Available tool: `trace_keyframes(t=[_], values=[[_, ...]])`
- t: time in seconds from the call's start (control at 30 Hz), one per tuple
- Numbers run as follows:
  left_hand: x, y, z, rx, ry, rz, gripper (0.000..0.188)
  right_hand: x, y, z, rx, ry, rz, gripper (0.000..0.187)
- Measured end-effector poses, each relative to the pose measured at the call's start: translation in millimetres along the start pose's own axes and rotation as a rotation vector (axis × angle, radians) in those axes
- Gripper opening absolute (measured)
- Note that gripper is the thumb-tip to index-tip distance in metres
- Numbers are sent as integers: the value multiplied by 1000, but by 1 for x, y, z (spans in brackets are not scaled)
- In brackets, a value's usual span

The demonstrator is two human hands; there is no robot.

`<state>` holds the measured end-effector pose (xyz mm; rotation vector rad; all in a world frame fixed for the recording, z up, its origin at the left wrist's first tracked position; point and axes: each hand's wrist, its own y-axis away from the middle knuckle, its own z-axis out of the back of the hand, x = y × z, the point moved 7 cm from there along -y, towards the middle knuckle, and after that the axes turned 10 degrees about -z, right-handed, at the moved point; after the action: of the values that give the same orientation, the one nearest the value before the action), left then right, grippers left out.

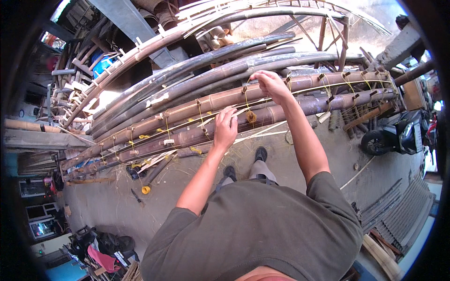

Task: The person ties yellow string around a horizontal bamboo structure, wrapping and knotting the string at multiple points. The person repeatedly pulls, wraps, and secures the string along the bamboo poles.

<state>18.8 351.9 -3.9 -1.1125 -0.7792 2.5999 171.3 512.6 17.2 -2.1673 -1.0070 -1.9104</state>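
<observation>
So, I saw the long brown upper bamboo pole [218, 99] slant toward the upper right beneath the nearer right hand [273, 86], fingers pinched; the left hand [226, 129], lower, had fingers loosely apart.

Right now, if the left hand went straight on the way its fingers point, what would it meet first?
The left hand would likely meet the brown bamboo pole just beyond; depth is unclear.
</observation>
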Motion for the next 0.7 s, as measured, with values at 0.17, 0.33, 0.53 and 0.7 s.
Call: trace_keyframes(t=[0.17, 0.33, 0.53, 0.7], values=[[-4, 23, 1, 24, 306, 181, 24, 14, -38, -15, -222, 425, 303, 24], [16, 64, -13, 75, 622, 420, 27, -16, -36, -122, -37, 1406, 267, 26], [46, 118, -1, 17, 1102, 866, 28, -35, 115, -160, 2, 1522, 164, 23], [31, 106, -27, 219, 1236, 909, 31, -100, 184, -153, 132, 1068, 39, 24]])
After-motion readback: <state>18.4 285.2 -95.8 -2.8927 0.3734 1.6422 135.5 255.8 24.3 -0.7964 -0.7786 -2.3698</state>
